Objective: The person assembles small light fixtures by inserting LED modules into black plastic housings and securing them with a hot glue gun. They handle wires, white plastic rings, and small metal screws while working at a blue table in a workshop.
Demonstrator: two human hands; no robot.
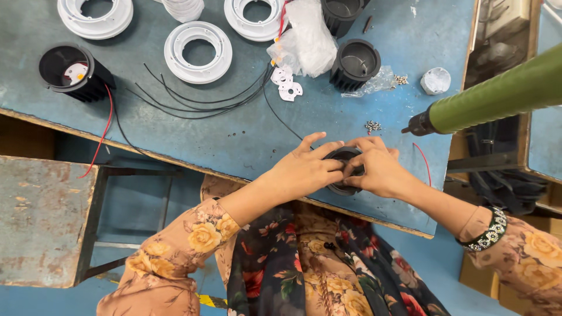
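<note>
Lower centre, at table [234,140] edge: our L hand [304,169] and R hand [377,169] both curl round black housing [345,171], fingertips working inside its rim. Seating step, we judge; next needs driver [468,108], screws [372,125] nearby.

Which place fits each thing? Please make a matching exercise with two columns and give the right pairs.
Things:
1. green tool
2. black housing between both hands
3. white ring
4. black housing with red wire

Places:
a. far left of the table
b. coming in from the right edge
c. at the near table edge
d. upper middle, beside black wires

Pairs: 1-b, 2-c, 3-d, 4-a
</note>
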